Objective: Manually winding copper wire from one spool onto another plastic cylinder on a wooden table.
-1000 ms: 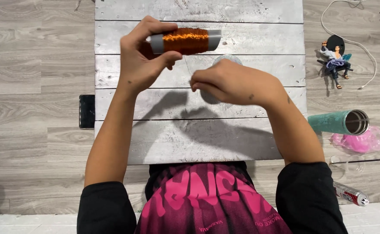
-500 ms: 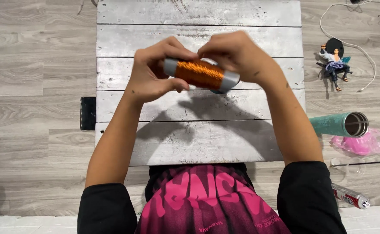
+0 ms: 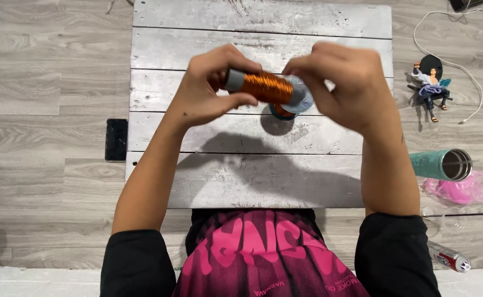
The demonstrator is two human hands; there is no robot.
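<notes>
My left hand (image 3: 211,88) grips the left end of a spool of orange wire (image 3: 264,87) with grey end flanges, holding it tilted above a whitewashed plank board (image 3: 263,176). The fingers of my right hand (image 3: 343,85) close on the spool's right flange. Just under the spool, a small round teal and orange object (image 3: 281,113) lies on the board, partly hidden. Whether a loose wire end is pinched in my fingers is too small to tell.
A black phone (image 3: 116,139) lies on the floor by the board's left edge. To the right are a small figurine (image 3: 431,85), a white cable (image 3: 461,66), a teal tumbler on its side (image 3: 442,164), a pink bag (image 3: 461,190) and a can (image 3: 449,257).
My right hand rose from low over the board to the spool's right end. The spool came down and tilted, and the small round object on the board is now uncovered.
</notes>
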